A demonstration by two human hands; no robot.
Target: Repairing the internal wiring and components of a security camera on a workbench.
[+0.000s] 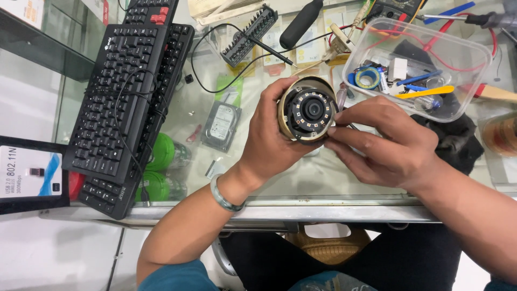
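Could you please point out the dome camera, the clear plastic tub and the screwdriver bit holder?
dome camera (311,110), head view, on its central lens.
plastic tub (473,86), head view, on its right wall.
bit holder (249,36), head view, on its middle.

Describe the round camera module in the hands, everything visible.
The dome camera module is round, with a tan or brass-coloured outer shell that looks like metal or painted plastic. Its black face carries a central dark lens ringed by small LEDs. It faces up toward the viewer, tilted slightly, held above the glass desk. The left hand cups it from the left and beneath; the right hand touches its right edge with its fingertips. A thin dark wire runs along its right rim.
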